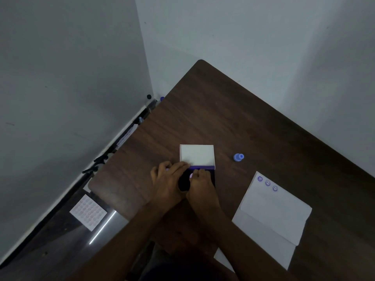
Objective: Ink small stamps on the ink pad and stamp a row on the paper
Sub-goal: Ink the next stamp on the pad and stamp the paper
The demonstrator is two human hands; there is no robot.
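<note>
A big brown table (223, 118) fills the middle and right of the frame. The white paper (274, 209) lies at the lower right, with three round stamp marks (267, 183) in a row along its top edge. The ink pad (211, 172) sits open in the middle, its white lid (196, 155) tipped back. The left hand (168, 179) rests on the pad's left side, fingers flat. The right hand (200, 185) pinches a small pale stamp (191, 175) down on the ink (mostly hidden). A blue stamp (238, 157) lies alone, right of the pad. The paper is to the right of the right hand, so that hand is nearer, and I think the next mark goes down-right along the row.
</note>
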